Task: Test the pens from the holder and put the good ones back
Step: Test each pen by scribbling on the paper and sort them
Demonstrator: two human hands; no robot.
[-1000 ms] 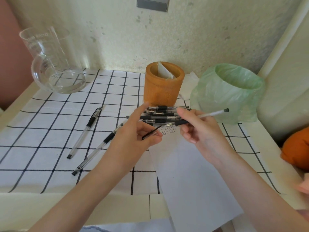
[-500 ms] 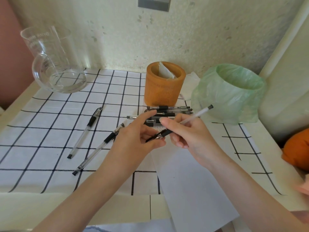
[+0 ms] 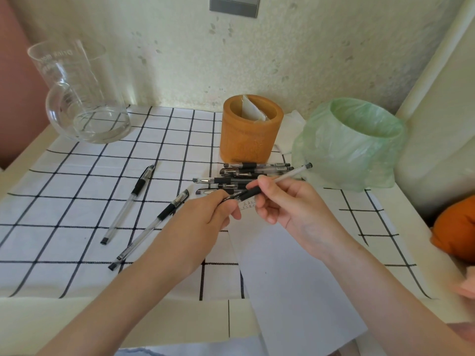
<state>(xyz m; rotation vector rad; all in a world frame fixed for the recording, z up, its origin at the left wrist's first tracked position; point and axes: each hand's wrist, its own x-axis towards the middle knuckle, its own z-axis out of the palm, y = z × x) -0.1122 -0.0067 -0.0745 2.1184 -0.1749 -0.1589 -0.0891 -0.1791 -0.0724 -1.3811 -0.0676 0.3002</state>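
Clear glass jug (image 3: 84,104); matt wooden holder (image 3: 248,134); crinkled plastic bag (image 3: 352,142); smooth paper (image 3: 290,273).

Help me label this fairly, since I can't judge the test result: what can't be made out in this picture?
All in the head view:
Tip of the pen: covered by fingers of the left hand; the right hand pinches its black grip.
Scribbles on the paper: too small, partly behind both hands.
Bottom of the holder: hidden by its own wall.
Orange thing: cut off by the right edge.
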